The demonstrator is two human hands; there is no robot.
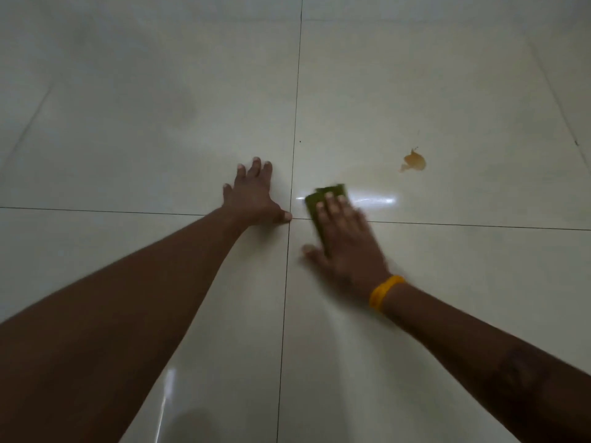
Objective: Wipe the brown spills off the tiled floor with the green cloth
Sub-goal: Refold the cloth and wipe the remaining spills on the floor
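Observation:
A folded green cloth (323, 199) lies flat on the pale tiled floor (447, 91), just right of where four tiles meet. My right hand (348, 244), blurred and wearing a yellow wristband, presses down on the cloth with its fingers spread; most of the cloth is hidden under it. One brown spill (414, 162) sits on the far right tile, a short way beyond and to the right of the cloth. My left hand (254, 196) rests flat on the floor left of the tile joint, fingers apart, holding nothing.
Dark grout lines (295, 107) cross under my hands. A wet shiny streak (374, 199) lies right of the cloth. A faint grey smudge (187, 105) marks the far left tile.

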